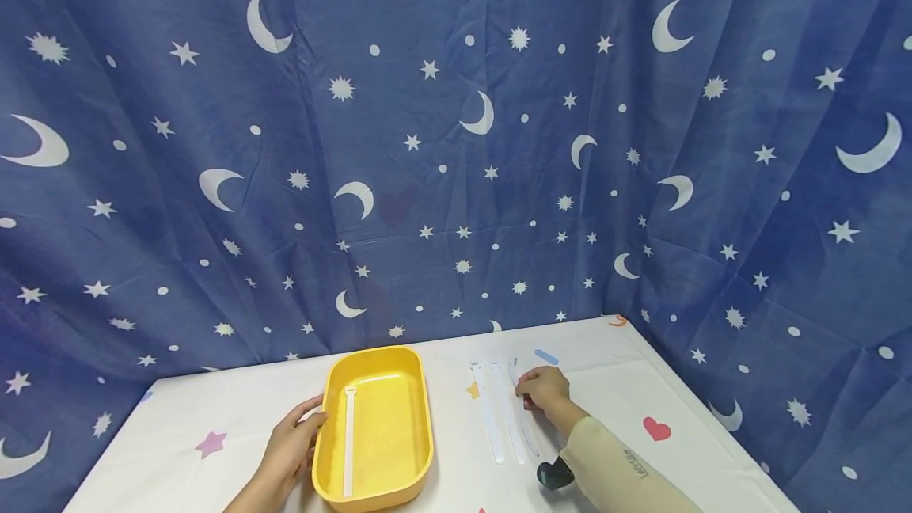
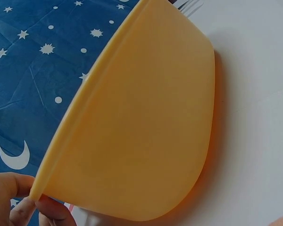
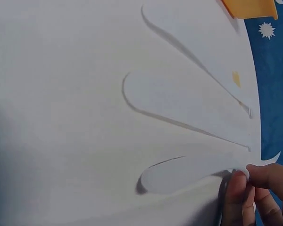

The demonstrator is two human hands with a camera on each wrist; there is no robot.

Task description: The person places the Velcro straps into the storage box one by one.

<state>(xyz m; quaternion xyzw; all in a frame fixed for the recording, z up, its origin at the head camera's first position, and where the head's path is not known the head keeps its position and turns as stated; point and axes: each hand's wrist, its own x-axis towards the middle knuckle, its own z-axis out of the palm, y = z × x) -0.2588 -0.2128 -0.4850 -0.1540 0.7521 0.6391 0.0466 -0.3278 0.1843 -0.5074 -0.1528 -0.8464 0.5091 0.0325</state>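
A yellow plastic bin [image 1: 427,450] with rounded corners stands on the table. My left hand [image 1: 290,443] holds it by the left rim, thumb and fingers pinching the edge [image 2: 61,125] in the left wrist view. Inside the bin lies one white strap [image 1: 349,442] with a slotted head. Two more white straps, a left one [image 1: 488,418] and a middle one [image 1: 507,418], lie flat right of the bin. My right hand [image 1: 545,390] pinches a third strap [image 3: 172,176] near its head end; that strap bends, its rounded end close to the tabletop.
A white cloth with coloured shapes covers the table [image 1: 214,410]. Blue curtains [image 1: 427,141] with moons and stars hang behind it and along the right side. Below my right wrist is a dark rounded object [image 1: 554,475] at the sleeve [image 1: 613,457].
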